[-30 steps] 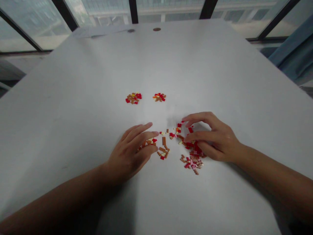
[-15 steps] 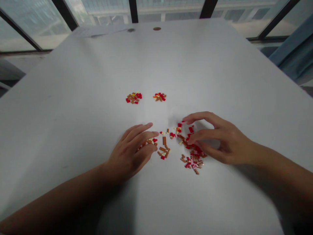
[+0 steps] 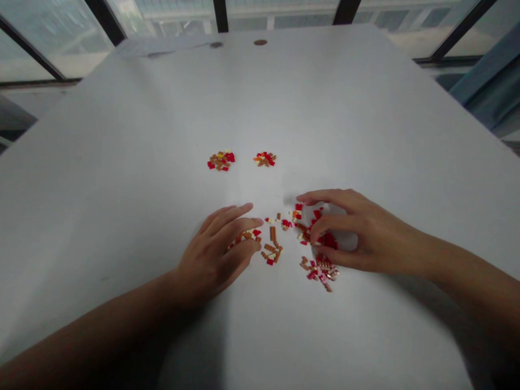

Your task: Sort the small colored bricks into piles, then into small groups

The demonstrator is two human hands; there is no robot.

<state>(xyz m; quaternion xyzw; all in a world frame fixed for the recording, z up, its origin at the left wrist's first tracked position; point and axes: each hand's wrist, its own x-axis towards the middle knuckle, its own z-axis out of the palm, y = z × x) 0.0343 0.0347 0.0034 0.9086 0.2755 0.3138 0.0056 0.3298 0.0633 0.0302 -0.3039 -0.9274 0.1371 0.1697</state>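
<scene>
Small red, brown, cream and pink bricks lie scattered [image 3: 280,238] on the white table [image 3: 260,108] between my two hands. My left hand [image 3: 215,254] rests flat, fingers stretched out over a few brown and red bricks [image 3: 247,234]. My right hand [image 3: 357,230] arches over the right part of the scatter, with its index finger reaching to a red brick [image 3: 298,207] and its other fingertips down among red bricks [image 3: 327,241]. I cannot make out a brick held in it. A loose clump of pink and brown bricks [image 3: 320,270] lies just in front of that hand.
Two small sorted heaps sit farther back: one on the left [image 3: 221,161] and one on the right [image 3: 265,158], both red, brown and orange. Windows with dark frames run behind the table's far edge. Something blue [image 3: 487,81] stands at the right.
My right hand has drawn its fingers in a little and shifted slightly left over the bricks. My left hand has stayed where it was.
</scene>
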